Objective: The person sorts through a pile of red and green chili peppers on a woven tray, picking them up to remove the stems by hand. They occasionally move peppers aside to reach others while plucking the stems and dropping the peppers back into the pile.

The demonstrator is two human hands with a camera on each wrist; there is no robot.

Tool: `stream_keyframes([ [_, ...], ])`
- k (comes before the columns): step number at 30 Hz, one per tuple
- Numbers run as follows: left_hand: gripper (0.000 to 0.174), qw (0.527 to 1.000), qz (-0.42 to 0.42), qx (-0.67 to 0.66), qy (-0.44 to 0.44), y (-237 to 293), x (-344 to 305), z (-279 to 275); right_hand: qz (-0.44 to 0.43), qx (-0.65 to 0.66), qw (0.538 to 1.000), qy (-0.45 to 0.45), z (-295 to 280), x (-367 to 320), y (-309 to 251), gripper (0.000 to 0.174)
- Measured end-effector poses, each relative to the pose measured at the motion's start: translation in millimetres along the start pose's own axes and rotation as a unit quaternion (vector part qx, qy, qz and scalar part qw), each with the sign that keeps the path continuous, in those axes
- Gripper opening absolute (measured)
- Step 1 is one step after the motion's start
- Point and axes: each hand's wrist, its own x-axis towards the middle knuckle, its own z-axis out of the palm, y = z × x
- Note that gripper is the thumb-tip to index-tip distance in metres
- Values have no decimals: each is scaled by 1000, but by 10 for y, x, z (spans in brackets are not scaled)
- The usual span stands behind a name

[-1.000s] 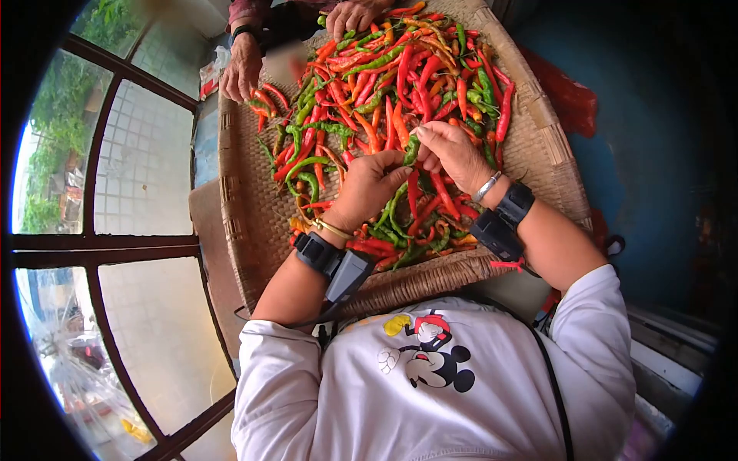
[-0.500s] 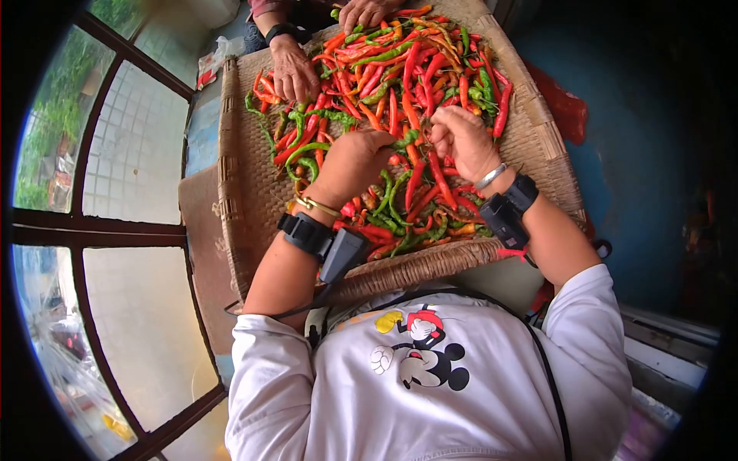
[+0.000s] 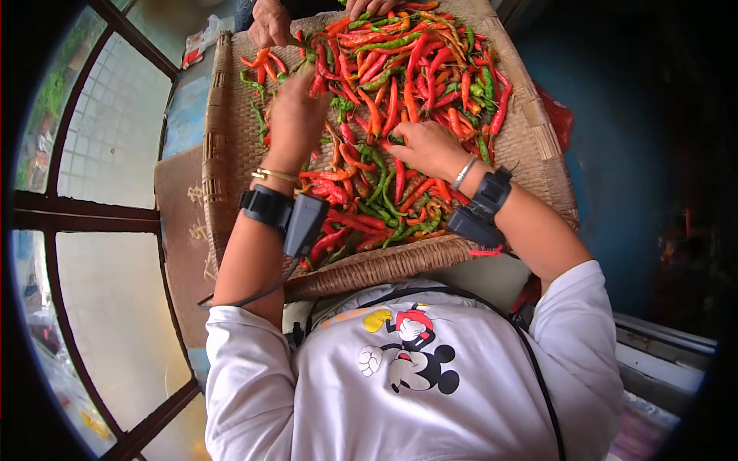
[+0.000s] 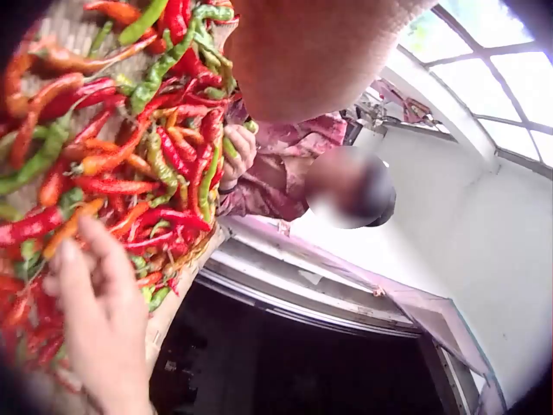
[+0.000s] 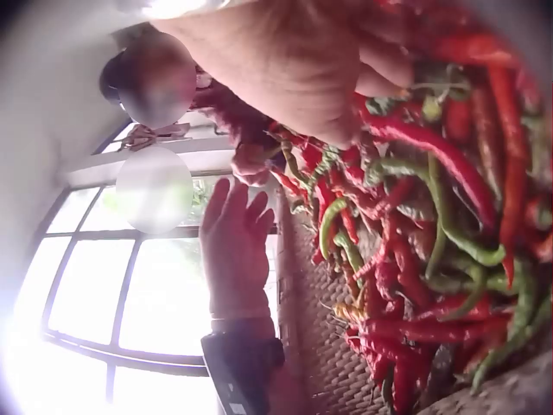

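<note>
My left hand (image 3: pixel 296 119) is raised over the left part of the woven tray, blurred, close to a green chili at the far side. In the right wrist view, the left hand (image 5: pixel 235 238) has loosely bent fingers and no chili visible in them. Over the middle of the chili pile (image 3: pixel 377 180) lies my right hand (image 3: pixel 434 147), its fingertips at a green stem. The right hand (image 4: pixel 99 311) shows loosely spread fingers beside an orange chili (image 4: pixel 73 226) in the left wrist view. Red chilies (image 5: pixel 432 147) lie under and beside it.
The woven tray's near rim (image 3: pixel 384 269) is in front of my body. Another person's hand (image 3: pixel 269 23) is at the tray's far left, their other hand (image 3: pixel 373 8) over the far chilies. Windows (image 3: pixel 115 296) stand at the left.
My left hand has moved away from the right one, up and left. The green chili between my hands is no longer seen there. The other person's left-side hand has shifted back from the pile.
</note>
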Motion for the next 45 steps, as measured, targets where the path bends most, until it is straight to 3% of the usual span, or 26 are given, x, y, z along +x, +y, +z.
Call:
stream_keyframes([
  [1, 24, 992, -71, -55, -95, 50, -100, 40, 21, -28, 999, 0, 19, 36, -42, 31],
  [3, 19, 978, -10, -75, -195, 178, -282, 155, 38, -61, 997, -5, 57, 95, -110, 31],
  [5, 15, 961, 23, -8, -274, 382, -383, 211, 59, -111, 992, -27, 89, 115, -142, 24],
  [6, 20, 946, 18, 3, -323, 516, -382, 166, 42, -125, 991, -21, 123, 123, -109, 23],
  [9, 19, 937, -3, 8, -349, 571, -419, 213, 41, -119, 992, -19, 109, 100, -35, 21],
  [20, 18, 959, -20, 19, -282, 448, -443, 252, 4, -211, 977, -36, 182, 114, -74, 23],
  [26, 19, 947, -11, 32, -319, 486, -486, 247, 8, -169, 986, -9, 185, 79, -88, 23],
  [32, 18, 940, -28, 54, -336, 440, -495, 227, 30, -180, 982, -40, 156, 120, -133, 23],
  [35, 18, 946, -26, 59, -317, 356, -521, 257, 59, -103, 993, -19, 195, 144, -68, 21],
  [38, 19, 955, -26, 46, -291, 330, -530, 267, 83, 136, 985, 64, 236, 149, 3, 20],
  [40, 21, 971, -46, 17, -234, 353, -544, 292, 122, 241, 961, 60, 290, 156, 66, 20],
  [45, 19, 952, -70, 40, -294, 395, -575, 279, 182, 352, 917, 34, 228, 97, -95, 16],
])
